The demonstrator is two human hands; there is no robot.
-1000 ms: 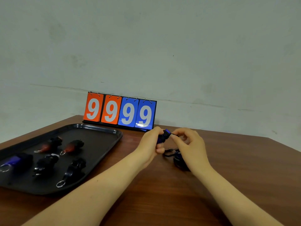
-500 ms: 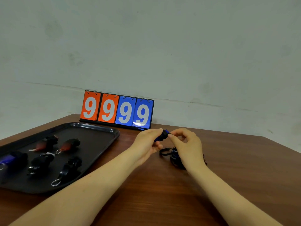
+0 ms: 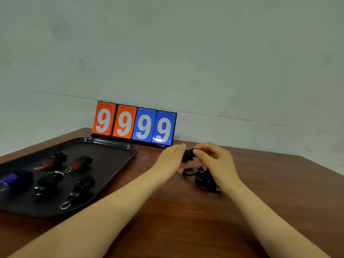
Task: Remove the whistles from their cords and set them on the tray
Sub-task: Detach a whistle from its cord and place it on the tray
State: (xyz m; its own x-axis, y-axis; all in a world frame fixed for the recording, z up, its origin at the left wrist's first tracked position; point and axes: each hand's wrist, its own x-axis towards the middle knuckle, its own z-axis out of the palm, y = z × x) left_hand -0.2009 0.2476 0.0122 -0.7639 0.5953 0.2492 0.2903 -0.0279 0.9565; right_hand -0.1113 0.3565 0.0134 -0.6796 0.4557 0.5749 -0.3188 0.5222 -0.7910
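Note:
Both hands meet above the brown table, right of the tray. My left hand grips a small dark whistle, and my right hand pinches its right end between thumb and fingertips. A dark cord hangs from the whistle and lies bunched on the table under my right wrist. The black tray at the left holds several whistles: two red-and-black ones, a blue one and two black ones, some with metal rings.
A flip scoreboard showing 9999 on orange and blue cards stands at the table's back edge against a pale wall. The table's right corner slopes away at the far right.
The whistle has turned in my fingers: its blue tip no longer shows. Both hands stay together at the same spot over the cord.

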